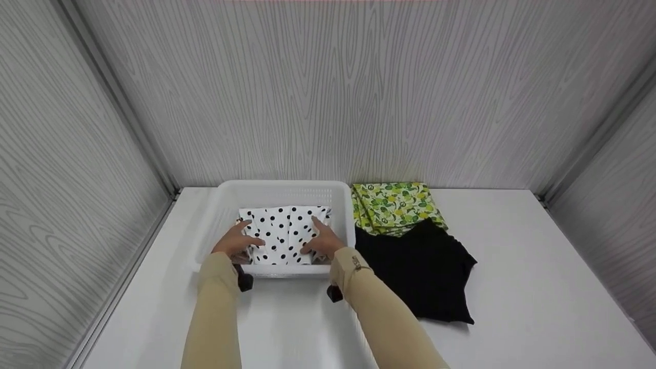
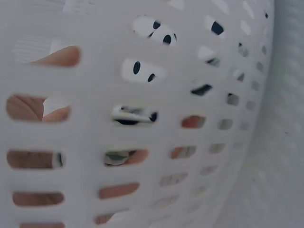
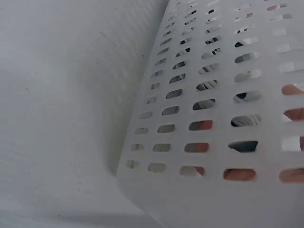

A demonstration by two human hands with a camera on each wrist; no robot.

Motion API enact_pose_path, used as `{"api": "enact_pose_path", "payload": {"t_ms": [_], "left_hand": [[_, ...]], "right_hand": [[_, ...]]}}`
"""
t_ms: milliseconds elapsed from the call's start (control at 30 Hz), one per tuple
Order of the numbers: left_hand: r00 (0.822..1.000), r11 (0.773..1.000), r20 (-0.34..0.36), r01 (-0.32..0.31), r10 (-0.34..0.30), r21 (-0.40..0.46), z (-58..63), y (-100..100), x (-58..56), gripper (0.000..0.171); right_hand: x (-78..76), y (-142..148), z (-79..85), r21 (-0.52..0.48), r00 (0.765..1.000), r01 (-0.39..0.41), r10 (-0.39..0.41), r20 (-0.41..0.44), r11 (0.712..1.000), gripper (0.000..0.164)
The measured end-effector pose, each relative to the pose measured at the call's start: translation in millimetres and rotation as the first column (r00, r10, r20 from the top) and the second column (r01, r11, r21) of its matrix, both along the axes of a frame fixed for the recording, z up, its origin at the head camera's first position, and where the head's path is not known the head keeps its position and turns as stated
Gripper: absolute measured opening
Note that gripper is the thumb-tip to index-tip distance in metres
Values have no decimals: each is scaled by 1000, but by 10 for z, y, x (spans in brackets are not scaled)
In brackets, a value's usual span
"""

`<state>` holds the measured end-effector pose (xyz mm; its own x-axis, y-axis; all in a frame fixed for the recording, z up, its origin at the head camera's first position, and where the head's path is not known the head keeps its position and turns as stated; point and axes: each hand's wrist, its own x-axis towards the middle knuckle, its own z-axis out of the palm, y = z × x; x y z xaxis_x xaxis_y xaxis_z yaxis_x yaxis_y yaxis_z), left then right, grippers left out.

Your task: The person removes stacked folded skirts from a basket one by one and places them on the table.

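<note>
In the head view a folded white cloth with black dots [image 1: 279, 236] lies inside a white plastic basket [image 1: 282, 185]. My left hand [image 1: 234, 242] is at the cloth's left side, thumb and index finger spread over its top. On the opposite side my right hand [image 1: 325, 242] reaches in the same way, thumb and index finger extended on the fabric. Both wrist views look through the basket's slotted wall, where parts of the fingers [image 2: 118, 190] and dotted fabric [image 2: 137, 69] show. The hands' lower fingers are partly hidden by the cloth and the basket wall.
Right of the basket lies a folded green and yellow lemon-print cloth [image 1: 397, 205]. A black garment [image 1: 420, 271] is spread in front of it, overlapping its near edge. The white table [image 1: 528, 287] is bordered by grey wood-grain panels [image 1: 328, 92] at the back and sides.
</note>
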<state>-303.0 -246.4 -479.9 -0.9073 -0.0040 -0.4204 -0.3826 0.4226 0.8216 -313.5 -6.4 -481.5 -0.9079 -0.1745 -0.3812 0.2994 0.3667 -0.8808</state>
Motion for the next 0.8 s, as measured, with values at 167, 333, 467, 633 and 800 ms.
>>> {"api": "enact_pose_path", "payload": {"t_ms": [167, 333, 467, 633, 800], "left_hand": [[1000, 1000, 18, -18, 18, -2, -14, -4, 0, 81], [999, 999, -3, -33, 33, 9, 46, -13, 15, 79], [998, 998, -44, -45, 47, 39, 95, -14, 57, 80], [991, 997, -117, -64, 69, 42, 151, -5, 90, 82], [982, 994, -163, -82, 94, 79, 210, -7, 145, 84]], "right_hand": [[18, 8, 11, -86, 996, -9, 17, 85, 996, 80], [9, 33, 36, -106, 997, -46, 51, 51, 993, 79], [30, 72, 67, -113, 997, -69, 64, -44, 991, 79], [46, 124, 121, -134, 989, -71, 52, -139, 988, 80], [55, 161, 204, -150, 984, -81, 55, -172, 985, 81]]}}
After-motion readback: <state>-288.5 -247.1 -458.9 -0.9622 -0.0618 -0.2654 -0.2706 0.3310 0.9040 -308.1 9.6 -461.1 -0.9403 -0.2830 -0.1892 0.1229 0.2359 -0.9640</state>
